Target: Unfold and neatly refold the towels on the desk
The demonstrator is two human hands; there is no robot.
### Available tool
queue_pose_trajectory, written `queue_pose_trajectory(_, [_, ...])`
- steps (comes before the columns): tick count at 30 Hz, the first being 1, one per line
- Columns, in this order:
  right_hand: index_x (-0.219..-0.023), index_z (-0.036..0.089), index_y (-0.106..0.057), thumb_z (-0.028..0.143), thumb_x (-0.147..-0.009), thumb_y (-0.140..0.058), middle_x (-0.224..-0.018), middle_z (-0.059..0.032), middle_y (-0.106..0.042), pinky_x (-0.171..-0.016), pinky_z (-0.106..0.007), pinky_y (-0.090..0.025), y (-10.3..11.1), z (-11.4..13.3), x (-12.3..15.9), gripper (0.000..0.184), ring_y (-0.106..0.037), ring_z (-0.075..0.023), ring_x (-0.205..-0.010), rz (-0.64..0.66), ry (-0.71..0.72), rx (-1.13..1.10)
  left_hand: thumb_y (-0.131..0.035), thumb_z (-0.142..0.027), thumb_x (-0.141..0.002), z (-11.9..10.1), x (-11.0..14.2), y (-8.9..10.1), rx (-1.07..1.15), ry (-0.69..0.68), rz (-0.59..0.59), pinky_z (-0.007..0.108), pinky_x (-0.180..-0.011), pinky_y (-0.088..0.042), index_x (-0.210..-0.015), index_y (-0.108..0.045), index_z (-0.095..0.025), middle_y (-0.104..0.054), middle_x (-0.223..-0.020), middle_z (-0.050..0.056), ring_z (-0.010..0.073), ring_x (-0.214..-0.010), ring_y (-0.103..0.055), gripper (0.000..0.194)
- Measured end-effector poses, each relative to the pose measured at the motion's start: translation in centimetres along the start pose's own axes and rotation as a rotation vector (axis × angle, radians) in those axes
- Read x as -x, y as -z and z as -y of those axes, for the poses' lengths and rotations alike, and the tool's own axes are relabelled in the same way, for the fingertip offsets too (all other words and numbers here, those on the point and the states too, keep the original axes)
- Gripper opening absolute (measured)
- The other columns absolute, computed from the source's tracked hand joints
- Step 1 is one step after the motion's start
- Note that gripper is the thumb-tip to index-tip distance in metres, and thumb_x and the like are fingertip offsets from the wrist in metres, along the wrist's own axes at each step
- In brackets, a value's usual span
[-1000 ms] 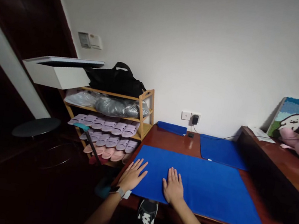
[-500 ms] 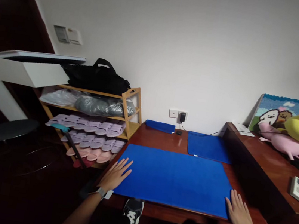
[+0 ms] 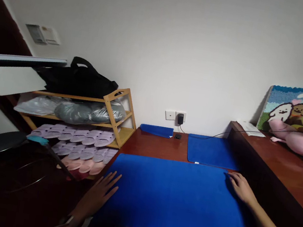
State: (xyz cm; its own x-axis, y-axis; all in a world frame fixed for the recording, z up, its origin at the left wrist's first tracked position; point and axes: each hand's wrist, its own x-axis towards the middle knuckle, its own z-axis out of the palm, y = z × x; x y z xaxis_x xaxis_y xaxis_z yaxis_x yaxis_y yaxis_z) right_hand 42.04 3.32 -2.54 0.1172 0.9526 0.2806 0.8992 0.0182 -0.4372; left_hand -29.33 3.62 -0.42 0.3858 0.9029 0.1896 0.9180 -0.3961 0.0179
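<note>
A large blue towel (image 3: 175, 198) lies spread flat over the dark red wooden table top (image 3: 158, 145). At its left edge my left hand (image 3: 98, 193) is open, fingers stretched and apart, lying by the cloth's border. My right hand (image 3: 243, 187) is at the far right corner, with bent fingers closed on the cloth there; the thumb is hidden. Behind lie a smaller flat blue cloth (image 3: 211, 150) with a white tag and a narrow folded blue cloth (image 3: 156, 130).
A black plug (image 3: 180, 119) sits in the wall socket, its cable running right. To the left stands a wooden rack (image 3: 120, 131) with slippers and a black bag (image 3: 79, 79). A raised ledge (image 3: 282, 157) on the right carries a pink plush toy (image 3: 299, 140) and a picture (image 3: 293, 105).
My right hand has moved from the towel's near right edge to its far right corner, and its fingers have bent. My left hand stays by the left edge. The view has shifted.
</note>
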Motion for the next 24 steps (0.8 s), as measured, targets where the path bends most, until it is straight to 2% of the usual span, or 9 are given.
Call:
queue_pose_trajectory(5, [-0.126,0.022,-0.071,0.048,-0.095,-0.034,-0.132,-0.0098,-0.067,-0.11,-0.044,-0.043,-2.8,-1.6,-0.9,0.055,-0.059,-0.0285,-0.122,-0.057,-0.035,0.033,-0.035,-0.045,-0.106,-0.5,0.0,0.7,-0.014,0.021,0.037,0.046,-0.119,-0.035,-0.158,-0.03,-0.04,-0.04,-0.162,-0.002,0.0217,-0.149,-0.036,0.053])
queue_pose_trajectory(10, [-0.132,0.024,-0.068,0.047,-0.098,-0.033,-0.139,-0.0073,-0.064,-0.11,-0.045,-0.042,-3.0,-1.5,-0.7,0.054,-0.055,-0.0281,-0.128,-0.034,-0.011,0.072,-0.035,-0.047,-0.105,-0.4,0.4,0.9,-0.084,0.037,-0.005,0.049,-0.119,-0.036,-0.157,-0.036,-0.037,-0.036,-0.163,0.0,0.0235,-0.148,-0.038,0.054])
queue_pose_trajectory(13, [-0.136,0.023,-0.065,0.046,-0.1,-0.031,-0.142,-0.0067,-0.062,-0.113,-0.044,-0.04,-2.8,-1.0,-0.9,0.055,-0.052,-0.0262,-0.133,-0.022,-0.017,0.063,-0.037,-0.049,-0.102,-1.1,0.1,1.9,-0.135,0.01,-0.07,0.049,-0.117,-0.04,-0.153,-0.045,-0.036,-0.045,-0.159,0.0,0.0259,-0.144,-0.045,0.053])
queue_pose_trajectory(15, [-0.138,0.022,-0.064,0.045,-0.1,-0.031,-0.146,-0.0068,-0.059,-0.115,-0.045,-0.037,-2.7,-0.7,-1.0,0.055,-0.05,-0.0259,-0.136,-0.017,-0.025,0.064,-0.038,-0.051,-0.102,-3.1,-1.3,3.4,-0.134,-0.031,-0.088,0.046,-0.114,-0.045,-0.147,-0.054,-0.034,-0.057,-0.15,0.001,0.0268,-0.136,-0.055,0.051])
queue_pose_trajectory(17, [-0.139,0.02,-0.062,0.044,-0.1,-0.032,-0.15,-0.0078,-0.056,-0.118,-0.046,-0.034,-2.7,-0.5,-1.1,0.055,-0.047,-0.0264,-0.139,-0.01,-0.037,0.068,-0.039,-0.049,-0.103,-7.1,-3.5,5.7,-0.106,-0.122,-0.063,0.04,-0.106,-0.051,-0.137,-0.063,-0.032,-0.068,-0.135,0.002,0.0258,-0.122,-0.065,0.045])
queue_pose_trajectory(19, [-0.14,0.019,-0.062,0.041,-0.1,-0.032,-0.15,-0.009,-0.056,-0.12,-0.046,-0.032,-2.6,-0.4,-1.1,0.055,-0.046,-0.026,-0.141,-0.003,-0.045,0.06,-0.039,-0.042,-0.105,-12.8,-6.3,8.2,-0.079,-0.314,0.02,0.036,-0.1,-0.052,-0.132,-0.065,-0.03,-0.072,-0.125,0.003,0.0233,-0.112,-0.068,0.04])
queue_pose_trajectory(22, [-0.141,0.018,-0.061,0.039,-0.099,-0.031,-0.149,-0.009,-0.057,-0.12,-0.044,-0.031,-2.5,-0.4,-1.1,0.055,-0.047,-0.024,-0.14,0.002,-0.036,0.031,-0.049,-0.032,-0.1,-23.1,-10.2,10.9,-0.083,-0.778,0.118,0.034,-0.083,-0.053,-0.117,-0.068,-0.025,-0.073,-0.1,0.004,0.0206,-0.089,-0.068,0.026])
queue_pose_trajectory(24, [-0.141,0.017,-0.06,0.038,-0.099,-0.03,-0.149,-0.0086,-0.056,-0.12,-0.044,-0.031,-2.4,-0.4,-1.2,0.056,-0.047,-0.0237,-0.14,0.011,-0.03,0.024,-0.059,-0.036,-0.094,-30.3,-11.7,10.5,-0.111,-1.093,0.138,0.034,-0.07,-0.051,-0.101,-0.067,-0.023,-0.068,-0.083,0.001,0.0198,-0.074,-0.063,0.017])
